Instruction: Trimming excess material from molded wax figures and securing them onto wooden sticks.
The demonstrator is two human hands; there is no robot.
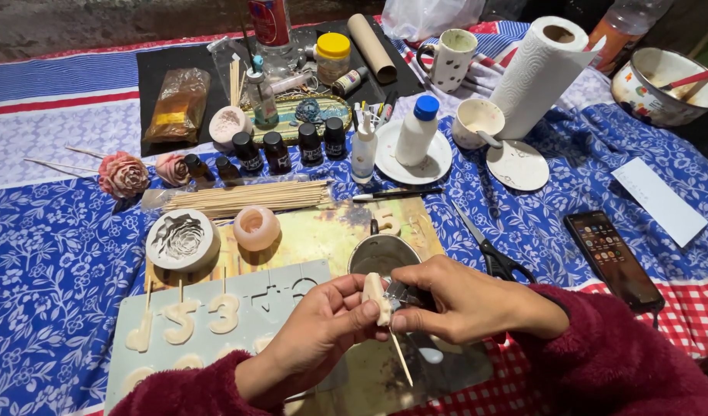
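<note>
Two bare hands are brought together above a small metal pot point(381, 254), with a cream wax piece on a thin wooden stick point(377, 299) kept between them. The left hand point(319, 327) has thumb and fingers clamped on the lower side of the piece, while the fingertips of the right hand point(446, 300) are pinched on its upper edge beside something small and shiny that cannot be made out. A light, even pinch is judged best here, with pressure kept on the thick body and away from the stick, since such wax looks soft, smooth and easily marked. Just left, pale numeral-shaped casts point(183, 320) are laid on a flat grey number mould point(292, 281), each with a stick standing up. A round white silicone rose mould point(182, 239), deeply ridged, is seen beside a smooth peach ring mould point(256, 227). A bundle of wooden skewers point(246, 196) is laid behind, and black-handled scissors point(492, 254) to the right on the blue flowered cloth point(53, 254).
</note>
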